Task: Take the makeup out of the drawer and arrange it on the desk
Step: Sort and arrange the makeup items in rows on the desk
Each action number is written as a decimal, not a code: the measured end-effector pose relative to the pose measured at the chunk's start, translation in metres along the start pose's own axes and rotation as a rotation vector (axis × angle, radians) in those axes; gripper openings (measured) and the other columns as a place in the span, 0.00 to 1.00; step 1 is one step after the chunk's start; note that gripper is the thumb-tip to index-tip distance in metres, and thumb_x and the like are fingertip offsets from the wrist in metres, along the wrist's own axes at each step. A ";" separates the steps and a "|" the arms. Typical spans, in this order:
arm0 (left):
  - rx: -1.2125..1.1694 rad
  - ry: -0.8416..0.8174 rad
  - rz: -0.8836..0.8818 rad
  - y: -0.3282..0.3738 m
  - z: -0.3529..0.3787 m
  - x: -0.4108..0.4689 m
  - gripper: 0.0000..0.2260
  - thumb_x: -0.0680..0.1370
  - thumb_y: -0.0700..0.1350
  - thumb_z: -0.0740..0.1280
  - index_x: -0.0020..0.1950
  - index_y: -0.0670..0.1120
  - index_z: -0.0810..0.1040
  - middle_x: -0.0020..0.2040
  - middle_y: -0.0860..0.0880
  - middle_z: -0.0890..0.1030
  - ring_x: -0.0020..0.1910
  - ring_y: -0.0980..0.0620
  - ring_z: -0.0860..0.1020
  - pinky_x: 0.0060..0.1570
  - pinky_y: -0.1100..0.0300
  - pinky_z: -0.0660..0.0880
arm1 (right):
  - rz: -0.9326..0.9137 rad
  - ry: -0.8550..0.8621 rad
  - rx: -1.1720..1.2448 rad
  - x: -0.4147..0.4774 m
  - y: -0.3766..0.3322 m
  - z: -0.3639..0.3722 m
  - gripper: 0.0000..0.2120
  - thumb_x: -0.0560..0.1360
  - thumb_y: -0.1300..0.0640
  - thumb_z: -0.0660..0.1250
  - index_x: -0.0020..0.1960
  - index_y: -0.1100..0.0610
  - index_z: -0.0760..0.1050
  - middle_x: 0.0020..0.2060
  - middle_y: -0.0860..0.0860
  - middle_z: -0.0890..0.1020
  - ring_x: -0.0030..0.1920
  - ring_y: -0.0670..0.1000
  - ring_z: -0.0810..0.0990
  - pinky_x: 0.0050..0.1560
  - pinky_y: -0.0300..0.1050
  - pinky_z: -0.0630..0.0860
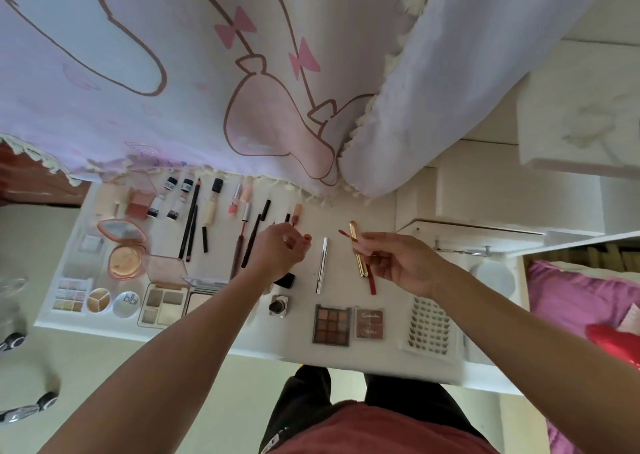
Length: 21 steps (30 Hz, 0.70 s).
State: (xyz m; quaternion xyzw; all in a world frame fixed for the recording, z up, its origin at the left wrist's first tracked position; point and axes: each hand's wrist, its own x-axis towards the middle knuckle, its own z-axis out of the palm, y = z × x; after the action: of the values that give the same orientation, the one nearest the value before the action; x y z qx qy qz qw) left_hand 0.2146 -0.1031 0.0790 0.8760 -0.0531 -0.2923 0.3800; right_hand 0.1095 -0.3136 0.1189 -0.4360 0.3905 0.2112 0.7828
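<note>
Above a white worktop seen from overhead, a person's two bare arms are reaching forward. The right hand is hovering right of centre, its grip pinching a slim gold tube between fingertips and thumb. A dark red stick is crossing that tube at the fingers; whether it is also being held is unclear. The left hand is hovering just left of a silver tube, fingers curling inward; what its grip is pinching, if anything, cannot be told.

Makeup is lying in rows across the worktop: pencils and small bottles along the far edge, open compacts on the left, two eyeshadow palettes and a false-lash tray along the near edge. A pale curtain with pink bows is hanging behind.
</note>
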 end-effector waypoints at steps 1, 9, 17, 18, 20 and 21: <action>0.048 -0.006 0.027 -0.004 0.002 0.002 0.06 0.73 0.48 0.74 0.41 0.49 0.79 0.39 0.54 0.80 0.39 0.55 0.79 0.41 0.63 0.76 | 0.004 0.003 -0.015 0.002 0.001 -0.002 0.15 0.72 0.59 0.73 0.57 0.62 0.80 0.45 0.55 0.84 0.41 0.48 0.79 0.34 0.37 0.76; 0.302 -0.032 0.117 -0.015 0.015 0.018 0.06 0.76 0.46 0.71 0.48 0.44 0.81 0.41 0.49 0.79 0.42 0.51 0.77 0.45 0.59 0.75 | 0.032 0.003 -0.045 0.022 0.004 -0.009 0.14 0.72 0.61 0.73 0.56 0.67 0.80 0.47 0.56 0.83 0.40 0.47 0.78 0.37 0.37 0.75; 0.424 -0.076 0.176 -0.023 0.016 0.025 0.05 0.76 0.42 0.68 0.50 0.45 0.81 0.48 0.48 0.79 0.46 0.52 0.73 0.45 0.61 0.68 | 0.008 0.030 -0.115 0.038 0.008 -0.004 0.08 0.73 0.66 0.71 0.52 0.63 0.82 0.47 0.59 0.84 0.44 0.51 0.82 0.40 0.41 0.79; 0.436 -0.082 0.179 -0.024 0.016 0.026 0.05 0.76 0.42 0.68 0.51 0.45 0.81 0.49 0.48 0.79 0.46 0.52 0.73 0.45 0.61 0.68 | 0.001 0.035 -0.148 0.039 0.009 -0.003 0.08 0.73 0.66 0.72 0.51 0.62 0.82 0.47 0.59 0.84 0.44 0.52 0.82 0.40 0.41 0.79; 0.466 -0.099 0.188 -0.024 0.015 0.025 0.06 0.77 0.41 0.68 0.52 0.45 0.80 0.49 0.49 0.78 0.47 0.52 0.73 0.46 0.60 0.69 | -0.016 0.046 -0.221 0.041 0.009 -0.001 0.08 0.72 0.65 0.73 0.51 0.62 0.81 0.45 0.58 0.84 0.44 0.52 0.83 0.39 0.41 0.79; 0.475 -0.107 0.194 -0.024 0.015 0.025 0.06 0.77 0.41 0.68 0.53 0.45 0.80 0.50 0.48 0.78 0.48 0.52 0.73 0.47 0.60 0.70 | -0.027 0.050 -0.258 0.042 0.009 0.001 0.09 0.71 0.64 0.74 0.51 0.62 0.81 0.43 0.56 0.85 0.43 0.51 0.83 0.40 0.41 0.79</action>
State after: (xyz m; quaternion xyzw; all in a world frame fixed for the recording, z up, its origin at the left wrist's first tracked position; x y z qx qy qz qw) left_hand 0.2241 -0.1033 0.0425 0.9148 -0.2239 -0.2798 0.1864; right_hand 0.1292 -0.3084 0.0807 -0.5435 0.3735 0.2384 0.7129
